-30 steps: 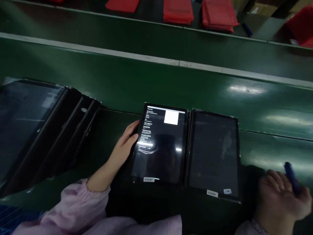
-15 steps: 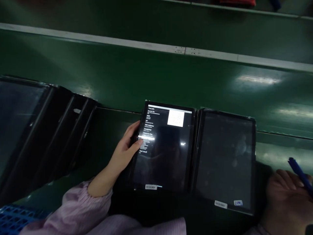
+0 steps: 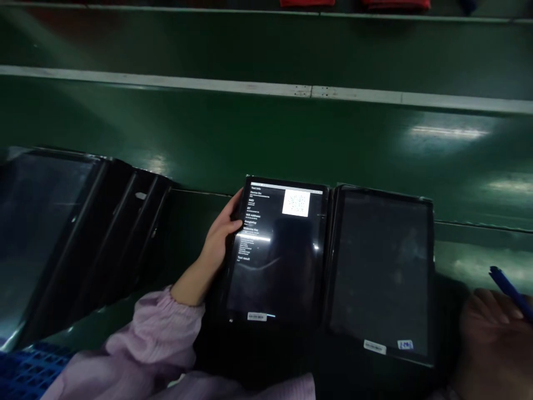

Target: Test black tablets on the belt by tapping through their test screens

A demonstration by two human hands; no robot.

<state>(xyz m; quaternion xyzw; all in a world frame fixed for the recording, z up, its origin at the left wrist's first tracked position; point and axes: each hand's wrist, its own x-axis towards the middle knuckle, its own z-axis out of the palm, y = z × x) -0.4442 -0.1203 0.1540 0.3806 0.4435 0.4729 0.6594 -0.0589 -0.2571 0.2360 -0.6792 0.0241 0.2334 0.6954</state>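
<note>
My left hand [image 3: 216, 239] grips the left edge of a lit tablet [image 3: 275, 278], thumb on the front rim and the other fingers mostly hidden beneath. White test text and a square code [image 3: 296, 203] show on its dark screen, and a barcode label sits near its lower edge. Close beside it on the right lies a second tablet [image 3: 381, 266], its screen dark, bearing a barcode label [image 3: 375, 347] and a small sticker [image 3: 405, 344] with blue handwriting. At the right edge, my right hand [image 3: 495, 333], dim and partly cut off, is closed around a blue pen [image 3: 510, 290].
Several dark tablets [image 3: 45, 222] lean overlapped in a row at the left. Below them is a blue plastic basket [image 3: 31, 369]. A pale metal strip [image 3: 187, 83] crosses the green surface [image 3: 233, 133] ahead. Red items [image 3: 395, 3] lie at the far top.
My left thumb has slid back from the screen text to the tablet's edge, and my left hand has shifted slightly up. The view has shifted a little; the right hand still holds the pen.
</note>
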